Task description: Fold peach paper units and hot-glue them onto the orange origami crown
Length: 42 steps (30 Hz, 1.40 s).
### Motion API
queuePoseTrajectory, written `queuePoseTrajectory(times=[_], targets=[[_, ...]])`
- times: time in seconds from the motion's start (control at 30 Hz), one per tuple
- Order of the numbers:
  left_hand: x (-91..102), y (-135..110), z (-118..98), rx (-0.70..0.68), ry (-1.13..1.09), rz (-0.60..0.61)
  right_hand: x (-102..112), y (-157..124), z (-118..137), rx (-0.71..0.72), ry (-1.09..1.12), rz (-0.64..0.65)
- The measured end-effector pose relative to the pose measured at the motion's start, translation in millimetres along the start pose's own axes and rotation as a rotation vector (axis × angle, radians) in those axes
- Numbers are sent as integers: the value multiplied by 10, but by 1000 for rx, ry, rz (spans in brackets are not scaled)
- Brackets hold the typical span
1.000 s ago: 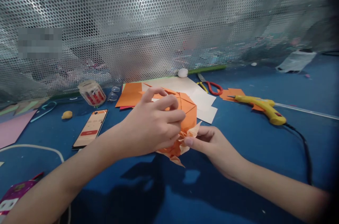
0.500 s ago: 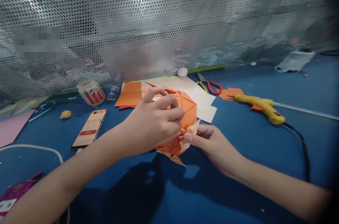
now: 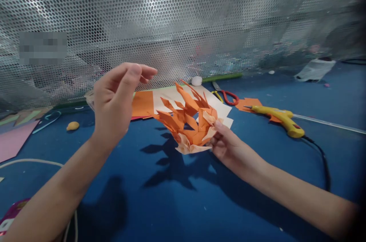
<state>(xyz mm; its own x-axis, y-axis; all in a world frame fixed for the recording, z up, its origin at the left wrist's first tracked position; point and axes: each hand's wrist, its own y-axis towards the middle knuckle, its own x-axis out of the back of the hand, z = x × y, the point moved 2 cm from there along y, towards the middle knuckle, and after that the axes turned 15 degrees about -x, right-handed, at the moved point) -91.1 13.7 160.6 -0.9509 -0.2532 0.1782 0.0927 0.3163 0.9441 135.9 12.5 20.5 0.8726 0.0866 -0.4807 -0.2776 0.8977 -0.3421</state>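
Observation:
An orange folded-paper piece (image 3: 185, 120), open in the middle, has several pointed tips standing up and pale peach paper petals along its lower edge. My right hand (image 3: 228, 143) pinches it at the right by a peach petal and keeps it above the blue table, where its spiky shadow falls. To the left, apart from the paper, my left hand (image 3: 114, 97) is raised with nothing in it, fingers loosely bent and thumb out.
Behind are orange and cream paper sheets (image 3: 143, 103), a white ball (image 3: 196, 80) and red-handled scissors (image 3: 230, 98). A yellow glue gun (image 3: 281, 118) with its cord lies right. A yellow lump (image 3: 73, 125), pink paper (image 3: 17, 139) and a white cable (image 3: 31, 160) lie left. Perforated metal mesh (image 3: 183, 24) stands behind.
My left hand has let go of the folded paper and moved up and left, now hiding the phone. The paper has turned, so its pointed tips and open middle show.

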Motion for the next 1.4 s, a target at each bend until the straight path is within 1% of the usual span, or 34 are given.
queuePoseTrajectory(times=[0.03, 0.13, 0.23, 0.33, 0.4, 0.47, 0.57, 0.73, 0.87, 1.03, 1.2, 1.33, 1.4], targets=[[2, -3, 26, 33, -10, -4, 10, 17, 6, 5, 15, -3], [4, -3, 51, 65, -31, -13, 19, 37, 21, 17, 43, -3], [18, 26, 32, 74, -38, -15, 2, 22, 31, 12, 55, 12], [42, 57, 3, 123, -28, -5, -19, -2, 38, 5, 59, 33], [50, 59, -14, 186, -22, 43, -33, -15, 41, 6, 60, 47], [52, 48, -31, 209, -26, 106, -47, -25, 40, 6, 55, 60], [56, 22, -38, 213, -28, 169, -64, -34, 33, 2, 31, 71], [66, 19, -13, 238, -45, 209, -71, -37, 19, -3, -1, 85], [75, 37, 3, 249, -9, 265, -79, -38, 13, -18, -13, 89], [68, 67, 7, 274, -2, 294, -114, -67, 4, -25, -12, 102], [78, 110, -60, 268, 1, 338, -142, -94, 0, -24, -39, 119], [103, 133, -157, 221, 92, 359, -158, -102, 18, 6, -51, 114], [87, 121, -191, 199, 167, 431, -163, -115, 18, 20, -64, 114]])
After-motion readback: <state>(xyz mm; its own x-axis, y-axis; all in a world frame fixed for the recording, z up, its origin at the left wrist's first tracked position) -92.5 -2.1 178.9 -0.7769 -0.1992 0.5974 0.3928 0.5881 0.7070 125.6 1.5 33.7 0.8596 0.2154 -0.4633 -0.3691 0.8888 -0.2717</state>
